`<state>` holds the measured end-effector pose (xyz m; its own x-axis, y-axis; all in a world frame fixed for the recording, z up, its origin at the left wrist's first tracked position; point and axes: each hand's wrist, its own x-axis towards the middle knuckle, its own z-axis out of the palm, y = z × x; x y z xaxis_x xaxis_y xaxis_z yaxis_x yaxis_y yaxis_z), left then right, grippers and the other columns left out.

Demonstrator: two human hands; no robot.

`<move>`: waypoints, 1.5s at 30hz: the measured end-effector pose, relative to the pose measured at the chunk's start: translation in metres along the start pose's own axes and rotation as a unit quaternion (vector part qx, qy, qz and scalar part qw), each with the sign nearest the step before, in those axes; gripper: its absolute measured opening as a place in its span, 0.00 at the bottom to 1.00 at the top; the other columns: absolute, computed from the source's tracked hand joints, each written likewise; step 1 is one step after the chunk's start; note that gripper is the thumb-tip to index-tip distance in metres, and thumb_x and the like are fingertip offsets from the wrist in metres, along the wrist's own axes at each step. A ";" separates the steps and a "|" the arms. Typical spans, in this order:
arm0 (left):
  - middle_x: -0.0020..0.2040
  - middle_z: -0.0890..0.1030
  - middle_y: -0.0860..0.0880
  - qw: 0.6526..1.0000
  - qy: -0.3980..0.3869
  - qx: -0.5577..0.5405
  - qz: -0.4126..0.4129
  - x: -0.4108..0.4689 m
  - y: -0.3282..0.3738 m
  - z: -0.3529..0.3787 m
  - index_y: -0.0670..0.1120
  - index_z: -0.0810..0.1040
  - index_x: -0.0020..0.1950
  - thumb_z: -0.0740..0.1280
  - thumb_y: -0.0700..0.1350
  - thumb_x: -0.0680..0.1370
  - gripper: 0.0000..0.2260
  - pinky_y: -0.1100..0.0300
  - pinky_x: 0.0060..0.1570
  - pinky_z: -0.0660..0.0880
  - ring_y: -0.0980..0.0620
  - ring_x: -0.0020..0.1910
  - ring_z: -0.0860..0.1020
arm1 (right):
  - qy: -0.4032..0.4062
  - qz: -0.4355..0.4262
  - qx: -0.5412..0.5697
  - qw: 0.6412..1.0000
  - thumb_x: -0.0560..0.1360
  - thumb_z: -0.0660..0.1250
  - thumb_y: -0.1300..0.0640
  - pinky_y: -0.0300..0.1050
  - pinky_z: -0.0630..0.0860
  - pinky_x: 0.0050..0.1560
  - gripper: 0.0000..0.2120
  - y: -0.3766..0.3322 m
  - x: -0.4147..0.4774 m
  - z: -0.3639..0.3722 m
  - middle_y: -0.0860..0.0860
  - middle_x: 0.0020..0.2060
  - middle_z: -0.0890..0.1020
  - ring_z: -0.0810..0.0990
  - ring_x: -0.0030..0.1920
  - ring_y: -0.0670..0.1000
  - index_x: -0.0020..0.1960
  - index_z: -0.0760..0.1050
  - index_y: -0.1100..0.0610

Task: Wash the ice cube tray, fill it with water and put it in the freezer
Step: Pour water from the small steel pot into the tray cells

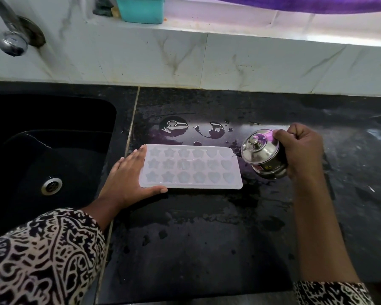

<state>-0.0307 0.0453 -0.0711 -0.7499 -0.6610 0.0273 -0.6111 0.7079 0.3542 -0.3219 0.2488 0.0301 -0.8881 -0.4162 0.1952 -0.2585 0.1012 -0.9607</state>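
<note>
A white ice cube tray [190,167] with star, flower and heart moulds lies flat on the wet black counter [207,227]. My left hand [128,179] rests against its left end, fingers along the far edge and thumb along the near edge. My right hand [299,150] grips a small steel pot with a knobbed lid [262,154], tilted towards the tray's right end. A thin stream of water runs from the pot's rim onto the tray's far right corner.
A black sink [42,150] with a steel drain [51,186] lies left of the tray. A steel tap [11,38] juts from the marble wall above it. A teal box [141,8] stands on the ledge. Puddles [185,128] lie behind the tray.
</note>
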 end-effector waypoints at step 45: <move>0.79 0.57 0.50 1.000 -0.003 0.006 -0.002 0.000 0.001 0.000 0.48 0.48 0.80 0.52 0.83 0.59 0.59 0.49 0.75 0.52 0.51 0.78 0.56 | -0.017 0.004 0.017 1.000 0.65 0.69 0.62 0.36 0.68 0.26 0.16 -0.011 0.005 -0.006 0.50 0.25 0.69 0.67 0.28 0.49 0.25 0.65 0.50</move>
<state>-0.0313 0.0455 -0.0708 -0.7483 -0.6630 0.0209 -0.6175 0.7079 0.3429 -0.3263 0.2511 0.0427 -0.8766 -0.4461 0.1806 -0.2371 0.0738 -0.9687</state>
